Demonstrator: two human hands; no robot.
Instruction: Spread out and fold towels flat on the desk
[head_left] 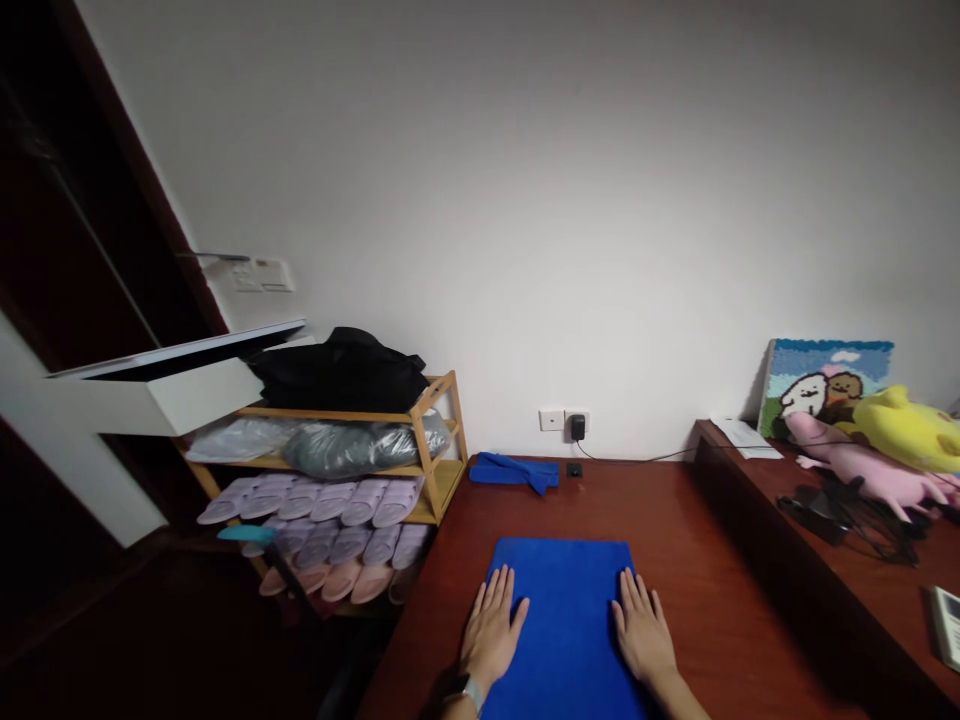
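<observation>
A blue cloth (566,630) lies spread flat on the reddish-brown wooden desk (697,590), its far edge straight and its near end cut off by the bottom of the view. On its left edge rests my left hand (493,625), palm down with the fingers stretched out; a watch is on that wrist. Palm down at the right edge, my right hand (641,620) is also flat with its fingers extended. Neither hand grips anything. Farther back on the desk, near the wall, sits another blue cloth (514,472), folded into a strip.
Left of the desk stands a wooden rack (424,450) with several slippers (367,500), plastic-wrapped items and a black bag (345,370). A black adapter (577,427) is plugged into the wall. On the raised right surface are plush toys (862,460), cables and a dog picture (829,375).
</observation>
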